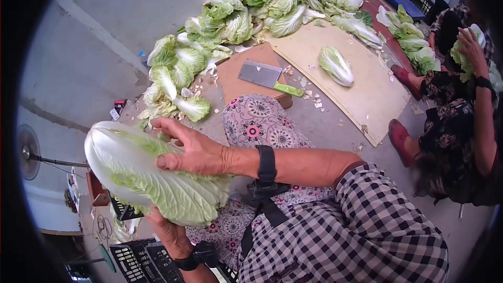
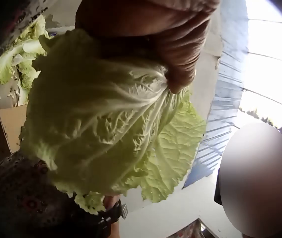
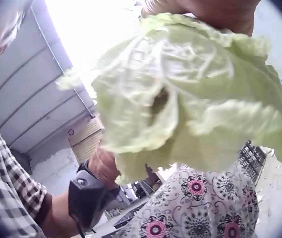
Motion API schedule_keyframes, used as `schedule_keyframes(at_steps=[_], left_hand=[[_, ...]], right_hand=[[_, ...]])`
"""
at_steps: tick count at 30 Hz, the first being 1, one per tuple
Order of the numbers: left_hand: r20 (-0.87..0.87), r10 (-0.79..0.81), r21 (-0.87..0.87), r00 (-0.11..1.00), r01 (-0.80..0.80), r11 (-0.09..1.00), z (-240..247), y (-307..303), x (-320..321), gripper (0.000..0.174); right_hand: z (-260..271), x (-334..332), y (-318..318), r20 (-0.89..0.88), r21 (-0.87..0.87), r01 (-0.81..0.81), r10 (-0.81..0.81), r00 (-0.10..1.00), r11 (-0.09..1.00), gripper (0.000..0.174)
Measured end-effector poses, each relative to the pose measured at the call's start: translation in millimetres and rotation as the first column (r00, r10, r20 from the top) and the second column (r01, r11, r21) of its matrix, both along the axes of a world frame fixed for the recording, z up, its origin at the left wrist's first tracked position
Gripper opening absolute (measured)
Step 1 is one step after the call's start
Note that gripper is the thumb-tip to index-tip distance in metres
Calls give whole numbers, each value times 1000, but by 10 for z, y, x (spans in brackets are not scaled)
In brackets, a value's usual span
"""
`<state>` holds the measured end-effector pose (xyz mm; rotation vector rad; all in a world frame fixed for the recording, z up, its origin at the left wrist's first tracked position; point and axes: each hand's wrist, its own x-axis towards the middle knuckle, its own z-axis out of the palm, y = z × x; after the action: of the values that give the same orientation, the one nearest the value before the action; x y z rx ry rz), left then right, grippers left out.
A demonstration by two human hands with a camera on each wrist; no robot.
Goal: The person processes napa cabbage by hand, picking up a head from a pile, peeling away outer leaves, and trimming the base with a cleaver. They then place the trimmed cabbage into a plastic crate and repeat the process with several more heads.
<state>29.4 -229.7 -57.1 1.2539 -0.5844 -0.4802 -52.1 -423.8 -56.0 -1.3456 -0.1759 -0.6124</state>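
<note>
A napa cabbage (image 1: 157,178), white at the base and pale green at its leafy end, is held up between both hands at the left of the head view. My right hand (image 1: 196,152) grips its upper side, thumb on the leaves and fingers spread along the far edge. From below, my left hand (image 1: 168,233) holds the cabbage, its fingers partly hidden behind it. The left wrist view has the left thumb (image 2: 180,74) pressing into the leaves. Ruffled leaf ends with a dark spot (image 3: 159,100) face the right wrist camera.
A cleaver (image 1: 262,75) with a green handle lies on a cardboard box (image 1: 230,76). Beyond it, another napa cabbage (image 1: 336,66) lies on a pale board (image 1: 298,47). Loose outer leaves (image 1: 181,63) are heaped behind. Another person (image 1: 471,105) sits at right; a fan (image 1: 27,152) stands left.
</note>
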Motion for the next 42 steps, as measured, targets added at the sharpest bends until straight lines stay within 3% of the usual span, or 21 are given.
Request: schedule_keyframes(at_steps=[2, 5, 6, 8, 10, 11, 13, 14, 15, 17, 18, 19, 20, 22, 25, 28, 32, 33, 36, 37, 42], left_hand=[[181, 58, 30, 982, -65, 997, 136, -4, 35, 56], [491, 98, 221, 865, -233, 947, 219, 10, 64, 71], [595, 86, 265, 799, -296, 918, 215, 13, 74, 75], [728, -36, 305, 685, -276, 912, 326, -215, -216, 90], [821, -195, 388, 537, -274, 880, 362, -270, -285, 94], [834, -198, 360, 515, -236, 903, 306, -266, -210, 101], [810, -110, 261, 575, -188, 947, 445, -312, -141, 101], [793, -67, 210, 606, -169, 963, 509, -319, -97, 101], [828, 6, 162, 561, -249, 955, 536, -311, -19, 96], [470, -86, 319, 879, -79, 945, 299, 14, 317, 96], [243, -126, 364, 962, 30, 931, 158, 111, 428, 95], [157, -53, 195, 986, 22, 981, 126, -1, 212, 86], [125, 33, 147, 992, -51, 988, 132, -174, 49, 79], [138, -31, 70, 990, 21, 997, 177, -290, 83, 74], [260, 40, 28, 965, -49, 998, 314, -470, 52, 73], [374, -48, 52, 926, 31, 998, 412, -617, -85, 78], [616, -90, 40, 783, 83, 996, 570, -841, -324, 96], [608, -115, 59, 785, 100, 993, 571, -849, -329, 91], [493, -134, 179, 860, 50, 983, 611, -806, -232, 79], [399, -162, 156, 902, 108, 982, 562, -758, -143, 62], [245, -224, 195, 943, 178, 965, 420, -605, 9, 46]], right_hand=[[35, -40, -76, -35, -79, -129, 126, 991, 989, 108], [-4, -36, 77, 66, -235, -94, 112, 991, 967, 114], [10, -60, 108, 90, -190, -119, 138, 986, 975, 116], [65, -102, 162, 145, -97, -181, 194, 970, 979, 119], [68, -121, 114, 117, 77, -176, 166, 979, 981, 104], [70, -135, 65, 100, 162, -169, 154, 983, 972, 97], [125, -205, -9, 117, 349, -179, 147, 982, 920, 75], [141, -215, -29, 128, 342, -188, 153, 980, 921, 75], [154, -221, -48, 139, 335, -197, 158, 978, 921, 75], [206, -246, -82, 137, 280, -237, 205, 969, 930, 75], [252, -267, -110, 123, 231, -267, 245, 962, 936, 77], [275, -281, -135, 106, 182, -297, 282, 954, 937, 78], [273, -272, -162, 94, 114, -167, 156, 983, 979, 83], [256, -236, -222, 90, -32, 111, -108, 990, 993, 93], [232, -225, -229, 101, 104, 184, -195, 976, 977, 106], [302, -379, -269, 128, 195, 117, -144, 981, 974, 110], [312, -492, -550, 196, 483, 178, -303, 932, 858, 87], [349, -549, -616, 220, 550, 177, -346, 912, 816, 76], [323, -738, -944, 182, 664, 197, -411, 893, 722, 72], [292, -810, -1049, 163, 703, 231, -468, 869, 673, 71], [-187, -1174, -1700, 41, 844, 337, -677, 735, 417, 67]])
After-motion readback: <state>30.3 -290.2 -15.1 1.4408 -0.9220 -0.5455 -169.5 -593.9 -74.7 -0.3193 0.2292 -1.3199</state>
